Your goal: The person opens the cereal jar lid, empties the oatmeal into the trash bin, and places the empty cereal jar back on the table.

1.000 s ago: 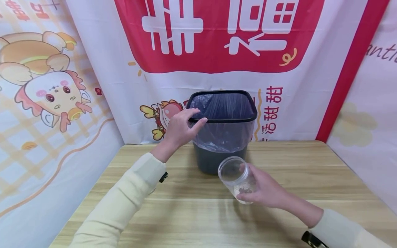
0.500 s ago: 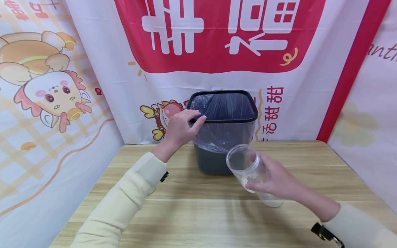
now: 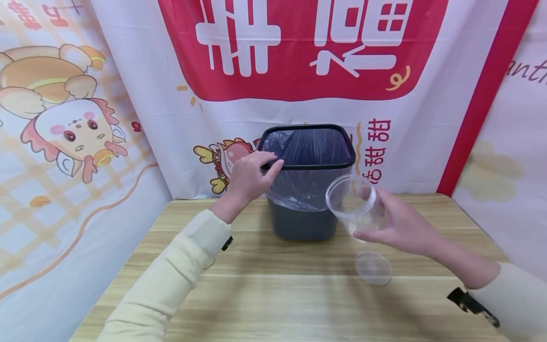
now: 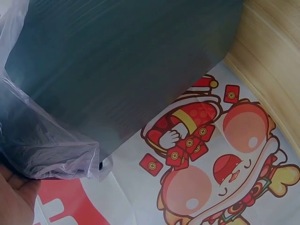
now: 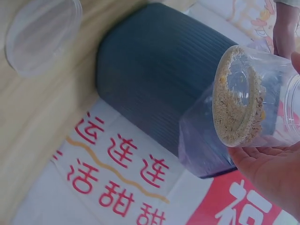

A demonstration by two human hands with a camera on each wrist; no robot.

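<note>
My left hand [image 3: 249,176] grips the left front corner of a dark trash bin's [image 3: 303,223] black rim, with the thumb on the near side. A see-through bag [image 3: 299,187] lines the bin and folds down over its outside. In my right hand [image 3: 403,224] is a clear plastic jar [image 3: 361,213], held tilted just right of the bin with its open mouth facing up and left. Beige crumbs [image 5: 229,115] lie inside at the jar's bottom, as the right wrist view shows. A round clear lid [image 3: 373,269] lies flat on the table below the jar.
The bin stands on a wood-grain table [image 3: 273,304] near its back edge, close to a printed cloth backdrop [image 3: 231,114]. More printed cloth [image 3: 141,123] hangs at the left and right sides. Something clear and round-edged [image 3: 210,264] shows partly beneath the left sleeve.
My right hand has carried the jar up and to the right, away from the bin's front. This has uncovered the lid on the table. The left hand stays on the rim.
</note>
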